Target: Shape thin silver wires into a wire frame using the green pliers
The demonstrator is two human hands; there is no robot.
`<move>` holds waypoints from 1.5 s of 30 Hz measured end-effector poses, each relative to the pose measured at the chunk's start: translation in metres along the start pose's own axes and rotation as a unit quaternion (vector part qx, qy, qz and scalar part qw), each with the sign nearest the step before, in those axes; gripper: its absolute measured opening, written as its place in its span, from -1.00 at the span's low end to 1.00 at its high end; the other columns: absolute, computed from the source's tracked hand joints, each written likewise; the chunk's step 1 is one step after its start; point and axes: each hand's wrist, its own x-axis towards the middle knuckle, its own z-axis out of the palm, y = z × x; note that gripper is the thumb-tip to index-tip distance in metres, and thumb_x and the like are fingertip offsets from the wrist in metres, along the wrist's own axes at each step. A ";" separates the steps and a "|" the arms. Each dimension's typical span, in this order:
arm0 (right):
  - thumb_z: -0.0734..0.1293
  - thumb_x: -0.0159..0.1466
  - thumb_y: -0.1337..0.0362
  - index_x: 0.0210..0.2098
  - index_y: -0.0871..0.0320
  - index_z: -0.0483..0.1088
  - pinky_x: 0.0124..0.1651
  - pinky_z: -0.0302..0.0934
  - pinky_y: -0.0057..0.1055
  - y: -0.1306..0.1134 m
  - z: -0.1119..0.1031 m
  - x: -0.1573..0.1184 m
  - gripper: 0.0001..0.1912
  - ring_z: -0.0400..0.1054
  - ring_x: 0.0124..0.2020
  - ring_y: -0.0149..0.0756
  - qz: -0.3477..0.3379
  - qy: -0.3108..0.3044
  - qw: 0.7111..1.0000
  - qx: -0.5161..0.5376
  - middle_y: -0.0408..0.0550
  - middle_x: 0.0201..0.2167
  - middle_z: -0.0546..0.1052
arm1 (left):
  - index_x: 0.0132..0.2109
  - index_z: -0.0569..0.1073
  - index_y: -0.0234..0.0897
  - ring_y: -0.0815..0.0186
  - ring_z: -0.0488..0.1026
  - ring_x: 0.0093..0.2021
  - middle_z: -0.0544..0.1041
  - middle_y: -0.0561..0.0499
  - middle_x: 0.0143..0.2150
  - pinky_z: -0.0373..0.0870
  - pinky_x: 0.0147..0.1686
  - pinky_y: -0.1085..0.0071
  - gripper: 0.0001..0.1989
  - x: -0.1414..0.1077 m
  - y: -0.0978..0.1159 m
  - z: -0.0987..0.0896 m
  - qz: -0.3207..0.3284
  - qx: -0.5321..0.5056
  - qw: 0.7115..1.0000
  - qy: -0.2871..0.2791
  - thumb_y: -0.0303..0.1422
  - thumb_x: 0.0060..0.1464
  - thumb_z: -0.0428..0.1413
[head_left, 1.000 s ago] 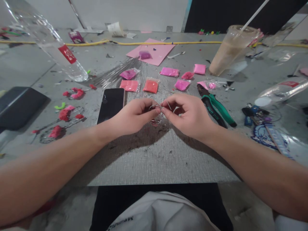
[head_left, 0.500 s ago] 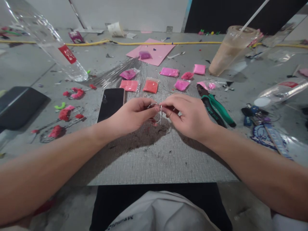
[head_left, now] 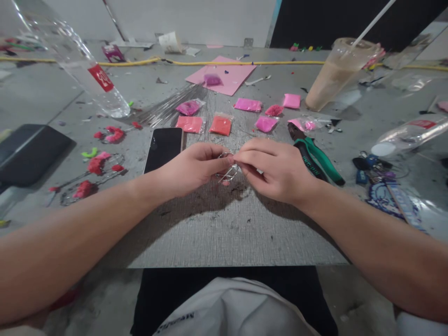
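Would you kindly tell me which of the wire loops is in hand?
The silver loop, pinched in the left hand, with the right hand at its edge; the red-lumped loops lie on the table.

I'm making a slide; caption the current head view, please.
Left hand holds a silver wire ring, right hand at its edge; green-handled pliers lie nearby.
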 end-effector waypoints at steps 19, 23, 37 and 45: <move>0.24 0.43 0.45 0.02 0.09 0.54 -0.17 0.40 -0.28 -0.005 0.005 -0.004 -0.70 0.54 -0.16 -0.20 0.024 0.016 0.999 -0.036 0.01 -0.13 0.68 | -0.18 0.65 -0.21 0.40 0.50 -0.34 0.53 0.03 -0.31 0.56 -0.35 0.48 -0.87 0.001 -0.004 -0.002 0.010 0.017 1.000 0.014 -0.27 0.30 0.26; 0.19 0.48 0.37 0.00 0.08 0.56 -0.23 0.36 -0.26 -0.005 0.001 -0.003 -0.69 0.51 -0.21 -0.18 0.020 -0.029 0.998 -0.060 0.02 -0.18 0.67 | -0.21 0.65 -0.22 0.40 0.52 -0.34 0.58 0.02 -0.28 0.57 -0.30 0.47 -0.88 -0.001 -0.004 0.000 -0.007 -0.011 1.000 0.020 -0.27 0.27 0.29; 0.23 0.47 0.40 0.15 0.22 0.46 -0.05 0.49 -0.18 0.000 -0.002 0.000 -0.68 0.55 -0.09 -0.13 -0.055 -0.024 0.997 -0.043 0.17 -0.05 0.63 | -0.31 0.63 -0.26 0.42 0.52 -0.34 0.62 0.00 -0.30 0.54 -0.31 0.50 -0.86 0.000 0.005 0.007 0.002 -0.073 0.996 0.043 -0.36 0.24 0.29; 0.22 0.53 0.36 0.07 0.16 0.51 -0.13 0.48 -0.24 0.000 -0.002 0.000 -0.75 0.57 -0.18 -0.18 -0.039 -0.027 0.997 -0.058 0.08 -0.14 0.67 | -0.31 0.66 -0.26 0.44 0.52 -0.34 0.62 0.00 -0.28 0.52 -0.35 0.53 -0.83 0.001 0.001 0.004 -0.032 -0.128 0.991 0.035 -0.42 0.30 0.25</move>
